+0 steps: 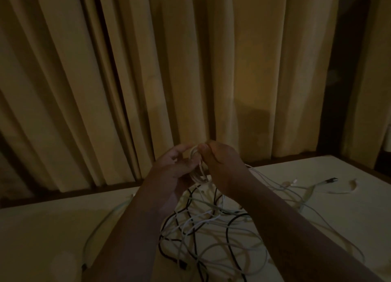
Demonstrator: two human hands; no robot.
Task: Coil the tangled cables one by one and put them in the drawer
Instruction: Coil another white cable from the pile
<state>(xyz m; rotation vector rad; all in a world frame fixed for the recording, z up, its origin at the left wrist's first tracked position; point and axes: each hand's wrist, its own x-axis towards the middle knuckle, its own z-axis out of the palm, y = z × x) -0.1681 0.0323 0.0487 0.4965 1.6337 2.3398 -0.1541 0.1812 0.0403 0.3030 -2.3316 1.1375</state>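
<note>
I am holding a small, pale coil of cable (197,171) above the table (53,228). My left hand (171,165) is curling its fingers round one side, and my right hand (224,165) is pinching the top loops. Below my wrists, the tangle (211,228) of thin white and black cables is lying spread on the tabletop.

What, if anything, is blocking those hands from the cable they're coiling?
Nothing visible: the left hand and right hand hold the white coil above the table. Its loose end seems to trail into the tangle below, which might snag. No drawer is in view.
</note>
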